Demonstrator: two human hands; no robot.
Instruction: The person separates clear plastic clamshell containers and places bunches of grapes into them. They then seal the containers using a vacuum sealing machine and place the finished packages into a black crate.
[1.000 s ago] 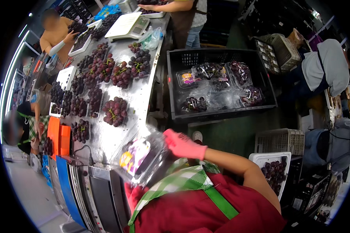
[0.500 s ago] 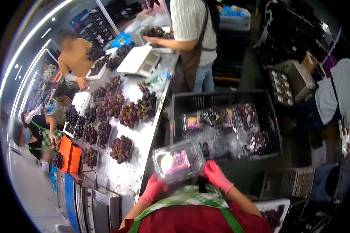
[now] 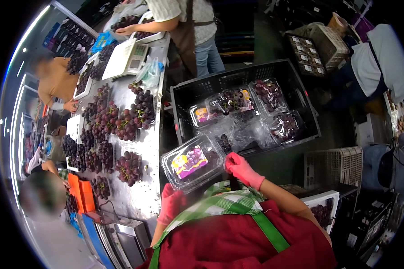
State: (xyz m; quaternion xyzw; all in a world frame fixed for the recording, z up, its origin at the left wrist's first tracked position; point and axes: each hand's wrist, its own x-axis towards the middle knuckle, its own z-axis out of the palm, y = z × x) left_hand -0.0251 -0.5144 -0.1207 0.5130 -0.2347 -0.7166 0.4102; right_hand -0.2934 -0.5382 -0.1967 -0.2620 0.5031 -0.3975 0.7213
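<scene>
A clear plastic clamshell of grapes point(image 3: 204, 154), with a purple and yellow label on its lid, is tilted in front of me by the crate's near left corner. My left hand point(image 3: 171, 205), in a pink glove, has its fingers curled at the near left edge of the clamshell. On the right side, my gloved right hand point(image 3: 244, 171) pinches the clamshell's corner. Beyond it, a black crate point(image 3: 247, 68) holds several more clamshells, among them a grape clamshell point(image 3: 269, 95) at the far right. The undersides of my fingers are partly hidden.
Left of me runs a metal table point(image 3: 143, 166) with many grape bunches point(image 3: 129, 168), a white scale point(image 3: 125, 58) and an orange object point(image 3: 81, 193). A co-worker point(image 3: 184, 31) handles grapes at its far end. A grey basket point(image 3: 332, 168) stands right, near a white grape box point(image 3: 323, 208).
My view has turned and shifted, so the table and crate sit higher and further left. Both hands stay at the clamshell, whose label now faces me more squarely.
</scene>
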